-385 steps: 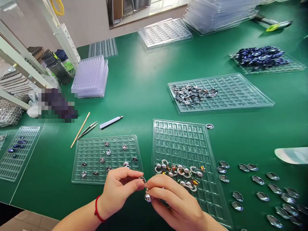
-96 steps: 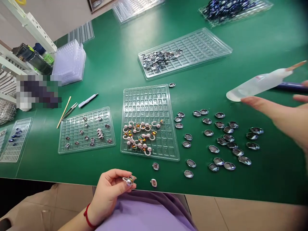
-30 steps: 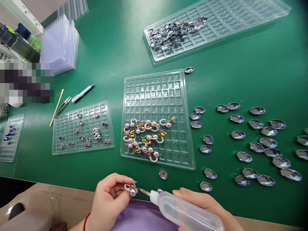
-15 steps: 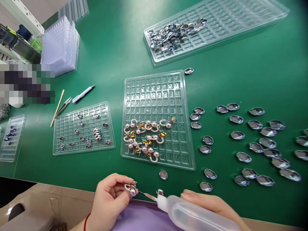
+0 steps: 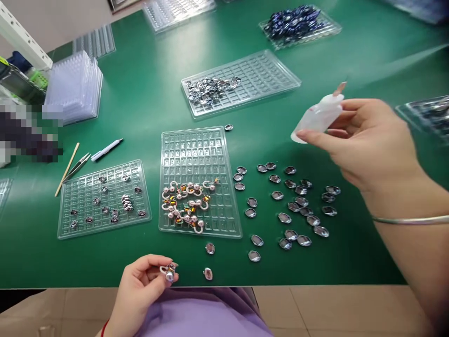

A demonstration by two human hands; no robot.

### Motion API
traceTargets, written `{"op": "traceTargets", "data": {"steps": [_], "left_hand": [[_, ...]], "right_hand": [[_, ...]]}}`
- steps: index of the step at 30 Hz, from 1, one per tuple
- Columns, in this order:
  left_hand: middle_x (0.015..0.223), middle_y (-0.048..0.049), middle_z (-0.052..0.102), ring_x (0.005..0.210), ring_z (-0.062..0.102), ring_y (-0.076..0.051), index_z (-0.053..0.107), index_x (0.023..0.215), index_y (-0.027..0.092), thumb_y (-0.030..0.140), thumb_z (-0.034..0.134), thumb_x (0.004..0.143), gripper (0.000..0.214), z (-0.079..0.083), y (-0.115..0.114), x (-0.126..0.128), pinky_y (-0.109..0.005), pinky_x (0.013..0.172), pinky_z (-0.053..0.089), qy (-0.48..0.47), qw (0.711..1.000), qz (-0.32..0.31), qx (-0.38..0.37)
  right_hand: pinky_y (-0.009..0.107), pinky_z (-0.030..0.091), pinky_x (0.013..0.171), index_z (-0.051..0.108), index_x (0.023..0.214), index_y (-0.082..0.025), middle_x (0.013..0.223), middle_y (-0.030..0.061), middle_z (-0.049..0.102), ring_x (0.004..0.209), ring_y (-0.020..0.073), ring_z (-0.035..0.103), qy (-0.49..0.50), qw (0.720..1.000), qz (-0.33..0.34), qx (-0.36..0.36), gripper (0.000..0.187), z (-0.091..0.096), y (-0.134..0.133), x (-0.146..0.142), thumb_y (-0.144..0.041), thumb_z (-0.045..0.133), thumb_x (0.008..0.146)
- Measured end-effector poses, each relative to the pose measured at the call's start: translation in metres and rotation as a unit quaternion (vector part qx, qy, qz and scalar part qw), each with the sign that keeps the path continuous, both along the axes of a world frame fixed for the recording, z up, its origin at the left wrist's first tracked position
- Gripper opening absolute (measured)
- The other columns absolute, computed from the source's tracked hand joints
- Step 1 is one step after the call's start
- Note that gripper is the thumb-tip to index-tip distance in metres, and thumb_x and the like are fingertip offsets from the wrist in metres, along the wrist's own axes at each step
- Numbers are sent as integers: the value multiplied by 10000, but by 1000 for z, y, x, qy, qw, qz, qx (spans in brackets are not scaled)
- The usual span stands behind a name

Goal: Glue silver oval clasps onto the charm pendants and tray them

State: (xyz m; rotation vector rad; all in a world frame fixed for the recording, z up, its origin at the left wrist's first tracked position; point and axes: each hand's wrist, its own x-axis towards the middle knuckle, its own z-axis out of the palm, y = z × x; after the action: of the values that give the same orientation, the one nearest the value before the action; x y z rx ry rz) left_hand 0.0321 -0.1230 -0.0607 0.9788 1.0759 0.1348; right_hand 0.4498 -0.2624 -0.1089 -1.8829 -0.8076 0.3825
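At the table's near edge my left hand (image 5: 143, 283) is closed in a pinch on a small hooked jewellery piece (image 5: 170, 273), with a white curved hook and a shiny silver bead. My right hand (image 5: 375, 140) is wrapped round a translucent white squeeze bottle (image 5: 317, 117), raised over the right side of the table, its thin needle tip tilted up. Similar hooked pieces (image 5: 189, 203) lie in a clear compartment tray (image 5: 228, 229) ahead of my left hand. Two loose faceted gems (image 5: 210, 248) rest just right of that hand.
Many silvery gems (image 5: 284, 218) are spread on the green table (image 5: 150, 262). A second tray (image 5: 147, 217) with small gems lies left, beside tweezers (image 5: 80, 164), a wooden stick (image 5: 66, 169) and a pen (image 5: 107, 150). Further trays and stacked clear trays (image 5: 72, 89) stand behind.
My right hand has carried the bottle up and away to the right, off the hooked piece. My left hand still pinches that piece. The view has shifted, showing more of the table's far side.
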Motion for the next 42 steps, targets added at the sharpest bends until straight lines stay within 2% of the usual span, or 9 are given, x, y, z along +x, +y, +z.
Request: {"op": "traceTargets", "data": {"steps": [5,9,11,13,17,24,27,33,42], "left_hand": [[841,-81,780,778,730,-185,752,913,162,282,824,705,250,2,2,-3,-258,753,580,-9,1000,0,-1],[831,-70,777,753,727,-175,728,893,160,287,835,688,263,2,3,0,-253,743,578,-16,1000,11,-2],[822,-69,774,746,724,-168,719,873,154,279,837,686,254,2,3,2,-242,731,574,-20,1000,8,-6],[817,-65,771,741,719,-157,716,858,153,263,834,691,231,1,3,3,-226,720,567,-25,1000,-1,-13],[810,-62,765,730,703,-145,724,847,152,251,821,706,198,4,1,5,-215,707,553,-30,999,-21,-5],[780,-62,745,713,672,-153,754,837,158,212,782,732,121,8,-4,8,-238,689,543,-28,997,-69,24],[819,-60,746,740,678,-161,752,862,173,195,760,745,119,8,-7,7,-245,698,550,-41,995,-78,41],[813,-66,738,731,698,-181,746,847,173,172,723,764,87,14,-10,9,-261,699,562,-36,987,-116,106],[742,-82,733,644,672,-186,793,840,189,138,697,756,137,18,-7,10,-251,587,522,-14,951,-184,248]], "right_hand": [[293,413,991,517,1230,-500,1292,-150,591,1270,241,504,-18,991,-125,33,437,3,4,-16,-417,681,834],[276,380,1044,453,1334,-411,1375,-64,487,1297,237,454,-102,978,-182,-8,473,41,-5,-88,-373,620,894],[264,466,955,616,1105,-323,1077,-8,630,1059,178,609,-151,987,-59,-19,188,52,-9,-140,-282,569,927],[203,548,739,651,965,-257,877,12,666,827,140,662,-141,972,186,30,122,50,-12,-189,-224,538,933],[239,555,609,638,1084,-173,856,73,650,722,152,644,-140,961,239,-12,215,26,-16,-249,-194,451,980],[247,516,581,627,856,-200,785,52,633,670,148,613,-93,970,224,-29,265,22,-10,-255,-225,403,997],[219,518,574,632,768,-221,728,21,644,641,136,619,62,971,231,-27,249,34,-4,-255,-303,498,960],[192,538,602,722,747,-213,709,13,693,653,146,660,333,922,193,-34,127,42,10,-262,-315,680,809],[187,510,587,739,709,-216,665,10,680,631,135,628,363,910,197,-24,121,42,17,-262,-308,714,784]]}}
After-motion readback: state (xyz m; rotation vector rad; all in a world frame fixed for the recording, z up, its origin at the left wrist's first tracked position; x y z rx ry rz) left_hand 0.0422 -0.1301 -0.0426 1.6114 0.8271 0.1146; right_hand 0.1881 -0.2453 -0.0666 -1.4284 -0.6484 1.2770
